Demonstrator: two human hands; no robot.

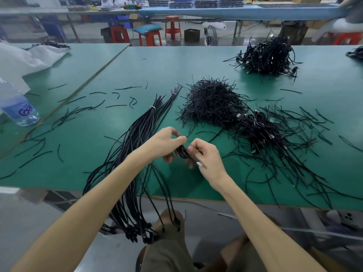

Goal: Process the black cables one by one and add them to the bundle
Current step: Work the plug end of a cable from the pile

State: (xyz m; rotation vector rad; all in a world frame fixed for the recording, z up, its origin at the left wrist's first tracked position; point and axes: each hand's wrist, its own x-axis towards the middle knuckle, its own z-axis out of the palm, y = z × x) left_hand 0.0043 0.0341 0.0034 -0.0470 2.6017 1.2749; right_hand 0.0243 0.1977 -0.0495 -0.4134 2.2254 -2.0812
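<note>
Over the counter (196,61), our left hand (167,143) and right hand (206,156) pinch a coiled cable (182,151); it likely needs uncoiling next, toward the bundle (137,130) at nine o'clock.

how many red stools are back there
4 red stools beyond the table: the leftmost, one under a teal cushion, one bare to its right, one partly cut off far right. Others may be hidden.

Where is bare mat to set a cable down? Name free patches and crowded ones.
Free: far centre mat, between white bag and far cable heap. Crowded: tie pile and coiled cables to the right; loose ties left of the bundle.
</note>
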